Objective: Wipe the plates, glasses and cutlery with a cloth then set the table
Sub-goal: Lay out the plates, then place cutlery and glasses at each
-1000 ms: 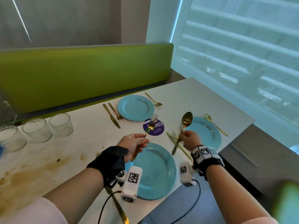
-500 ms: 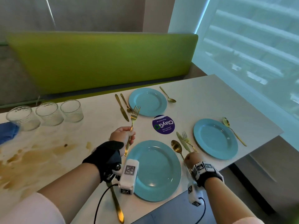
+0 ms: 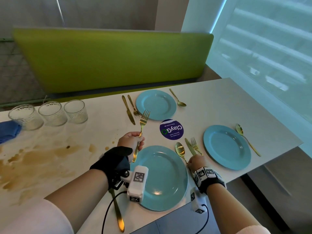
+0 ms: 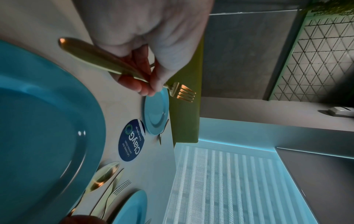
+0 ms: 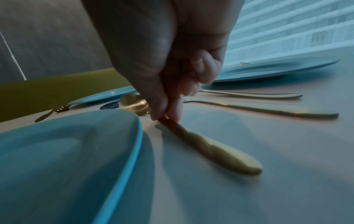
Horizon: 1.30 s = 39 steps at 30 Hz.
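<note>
From the head view, we see our left hand (image 3: pixel 130 141) with its grip clamped on the gold fork (image 3: pixel 141 132), tines pointing away, long axis running along the left rim of the near plate (image 3: pixel 162 178) (a knife (image 3: pixel 118 211) already lies on that side). Our right hand (image 3: pixel 196 162) pinches the spoon (image 3: pixel 180 150) just right of the same plate, bowl pointing away. The left is plainly the hand to lower the fork. The white tabletop (image 3: pixel 211 108) carries brown stains (image 3: pixel 33 159), three glasses (image 3: pixel 52 114) and a blue cloth (image 3: pixel 9 131) far left.

The left wrist view shows fingers (image 4: pixel 134 81) curled round the fork's handle, clear of the surface.

The right wrist view shows fingertips (image 5: pixel 162 112) pinching the spoon's neck, its handle seemingly down on the tabletop beside the plate.
</note>
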Motion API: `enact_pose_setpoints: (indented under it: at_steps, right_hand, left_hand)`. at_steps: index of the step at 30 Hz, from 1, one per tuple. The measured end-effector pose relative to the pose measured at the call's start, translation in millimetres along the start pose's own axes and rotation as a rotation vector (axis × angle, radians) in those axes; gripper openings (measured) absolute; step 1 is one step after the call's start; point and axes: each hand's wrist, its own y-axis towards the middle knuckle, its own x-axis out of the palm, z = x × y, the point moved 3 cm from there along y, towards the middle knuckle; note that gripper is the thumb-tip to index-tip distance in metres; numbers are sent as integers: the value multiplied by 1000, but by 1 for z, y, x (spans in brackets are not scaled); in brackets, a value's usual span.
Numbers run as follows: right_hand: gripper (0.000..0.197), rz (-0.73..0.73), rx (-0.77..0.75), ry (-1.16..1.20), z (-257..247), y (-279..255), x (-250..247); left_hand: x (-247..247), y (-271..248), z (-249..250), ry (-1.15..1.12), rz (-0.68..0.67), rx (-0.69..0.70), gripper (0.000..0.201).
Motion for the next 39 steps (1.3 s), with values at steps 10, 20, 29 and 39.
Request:
enact_pose_setpoints:
  at_steps: [10, 20, 29, 39]
  right_hand:
    - [22, 47, -11, 37, -11, -25, -10]
    - [23, -79, -389, 592, -126, -124, -65]
    - [7, -149, -375, 786, -182, -178, -16]
    - [21, -140, -65, 370, -171, -201, 61]
  left_hand:
    - [-13, -10, -4, -15, 0, -17, 17]
    - [-15, -29, -7, -132, -201, -240, 14]
    - [-76, -56, -12, -102, -316, -239, 14]
    - [-179, -24, -20, 383, 97, 47, 19]
